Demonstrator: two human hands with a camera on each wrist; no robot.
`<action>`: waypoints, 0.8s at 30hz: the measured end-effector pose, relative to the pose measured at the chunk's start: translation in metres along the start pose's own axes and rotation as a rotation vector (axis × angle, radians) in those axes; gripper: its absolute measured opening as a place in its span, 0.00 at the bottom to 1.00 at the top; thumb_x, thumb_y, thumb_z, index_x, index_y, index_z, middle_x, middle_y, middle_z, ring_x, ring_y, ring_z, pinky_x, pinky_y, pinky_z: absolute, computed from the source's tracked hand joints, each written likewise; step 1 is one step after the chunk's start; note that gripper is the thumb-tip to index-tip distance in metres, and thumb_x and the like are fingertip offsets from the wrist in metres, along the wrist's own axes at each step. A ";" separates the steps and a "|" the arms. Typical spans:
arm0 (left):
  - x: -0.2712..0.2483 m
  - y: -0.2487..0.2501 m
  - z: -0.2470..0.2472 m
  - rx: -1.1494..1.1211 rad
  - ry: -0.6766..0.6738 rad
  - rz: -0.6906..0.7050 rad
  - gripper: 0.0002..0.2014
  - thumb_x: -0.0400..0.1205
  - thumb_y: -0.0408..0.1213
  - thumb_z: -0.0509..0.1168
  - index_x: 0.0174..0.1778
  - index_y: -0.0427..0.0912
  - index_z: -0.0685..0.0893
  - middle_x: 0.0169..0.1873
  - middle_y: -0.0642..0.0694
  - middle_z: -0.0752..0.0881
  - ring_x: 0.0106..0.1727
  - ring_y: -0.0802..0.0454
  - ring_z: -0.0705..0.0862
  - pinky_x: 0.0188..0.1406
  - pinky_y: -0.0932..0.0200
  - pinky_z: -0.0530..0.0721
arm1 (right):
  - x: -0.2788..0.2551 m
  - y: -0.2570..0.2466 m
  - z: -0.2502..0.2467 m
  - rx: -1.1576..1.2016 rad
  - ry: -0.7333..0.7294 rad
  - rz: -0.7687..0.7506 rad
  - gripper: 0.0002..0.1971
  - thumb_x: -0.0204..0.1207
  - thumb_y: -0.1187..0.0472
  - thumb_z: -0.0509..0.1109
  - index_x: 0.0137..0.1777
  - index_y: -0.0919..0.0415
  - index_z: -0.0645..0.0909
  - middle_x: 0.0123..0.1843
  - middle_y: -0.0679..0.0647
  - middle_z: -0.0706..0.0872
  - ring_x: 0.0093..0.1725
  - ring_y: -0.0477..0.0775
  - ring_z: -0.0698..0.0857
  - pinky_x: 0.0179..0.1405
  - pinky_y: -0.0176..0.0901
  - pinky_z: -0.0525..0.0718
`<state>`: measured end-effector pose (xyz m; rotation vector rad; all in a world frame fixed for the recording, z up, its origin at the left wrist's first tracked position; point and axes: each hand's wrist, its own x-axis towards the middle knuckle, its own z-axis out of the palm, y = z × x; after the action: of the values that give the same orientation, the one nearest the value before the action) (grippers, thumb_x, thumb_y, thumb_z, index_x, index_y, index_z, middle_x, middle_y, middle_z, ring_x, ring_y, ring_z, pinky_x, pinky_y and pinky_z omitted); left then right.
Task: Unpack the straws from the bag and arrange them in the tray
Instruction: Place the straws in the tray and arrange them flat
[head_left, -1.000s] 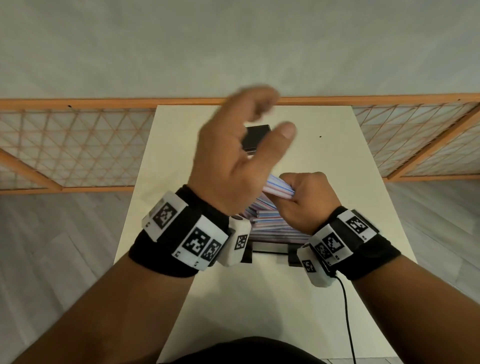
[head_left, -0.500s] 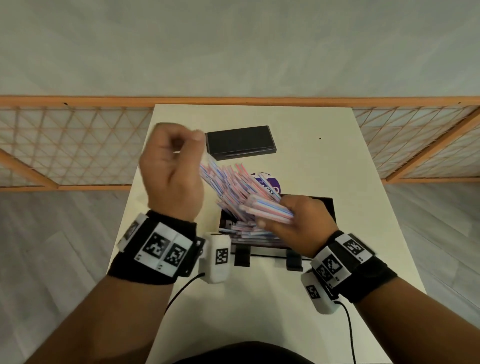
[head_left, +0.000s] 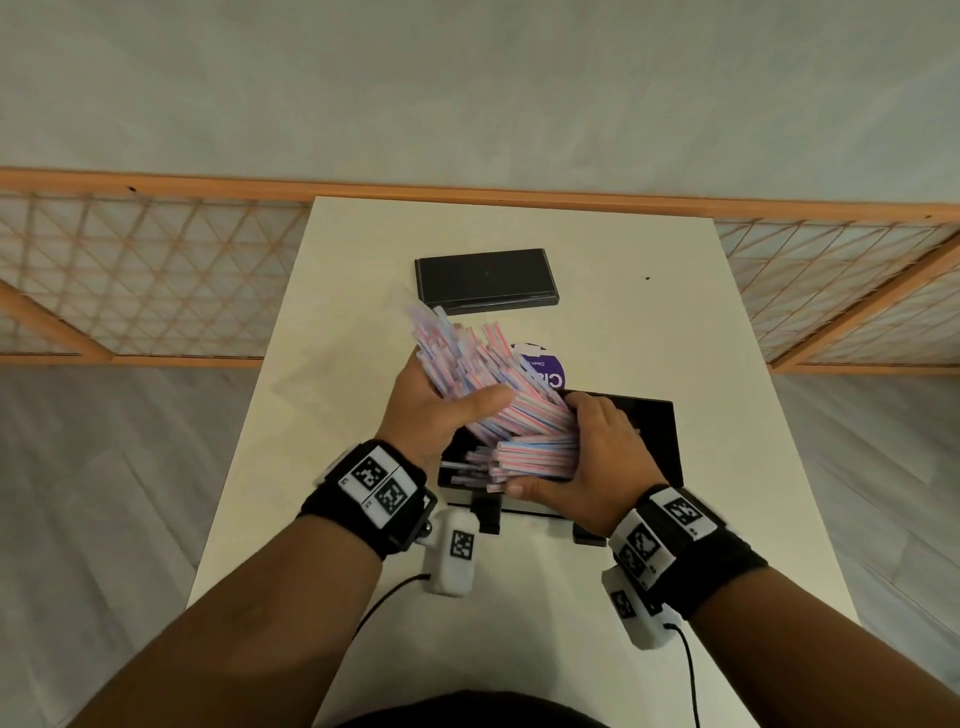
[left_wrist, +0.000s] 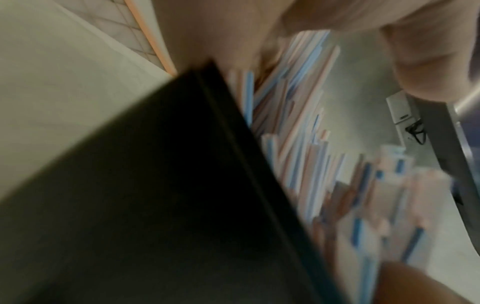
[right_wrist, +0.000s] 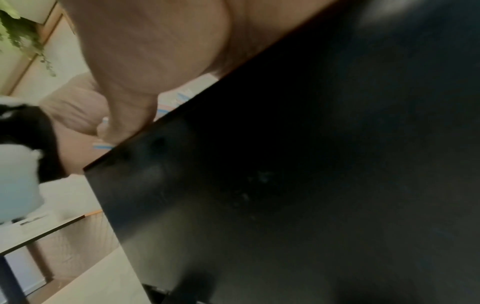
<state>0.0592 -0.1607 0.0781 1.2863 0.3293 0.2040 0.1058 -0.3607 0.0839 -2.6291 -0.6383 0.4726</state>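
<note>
Your left hand (head_left: 431, 415) cups the fanned straws (head_left: 483, 384) while your right hand (head_left: 587, 467) clasps their near ends; square them, then lower them flat into the tray (head_left: 660, 431).

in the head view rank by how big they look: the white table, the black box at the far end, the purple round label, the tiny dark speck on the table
1. white table
2. black box
3. purple round label, partly hidden by the straws
4. dark speck
</note>
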 end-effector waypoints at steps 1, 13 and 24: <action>0.003 0.003 0.002 0.027 -0.007 0.010 0.33 0.61 0.40 0.84 0.63 0.36 0.86 0.52 0.43 0.94 0.56 0.44 0.93 0.55 0.50 0.89 | 0.002 -0.001 0.001 0.007 -0.005 0.000 0.63 0.46 0.15 0.66 0.79 0.55 0.63 0.71 0.50 0.74 0.70 0.53 0.73 0.73 0.54 0.75; -0.002 0.029 0.022 0.191 -0.226 0.181 0.13 0.65 0.40 0.83 0.40 0.43 0.88 0.37 0.51 0.92 0.41 0.50 0.92 0.45 0.57 0.88 | 0.015 -0.012 0.012 0.280 0.089 -0.094 0.47 0.47 0.24 0.79 0.67 0.39 0.70 0.56 0.39 0.85 0.57 0.48 0.84 0.59 0.55 0.85; 0.003 0.013 -0.008 -0.240 0.149 0.040 0.35 0.62 0.56 0.86 0.58 0.39 0.83 0.54 0.39 0.90 0.56 0.42 0.91 0.59 0.43 0.87 | 0.004 -0.015 0.000 0.086 0.216 -0.022 0.51 0.51 0.20 0.69 0.71 0.48 0.68 0.66 0.48 0.74 0.64 0.53 0.73 0.64 0.57 0.78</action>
<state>0.0592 -0.1491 0.0886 1.0432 0.3940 0.3643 0.1040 -0.3462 0.0898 -2.5430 -0.5635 0.1999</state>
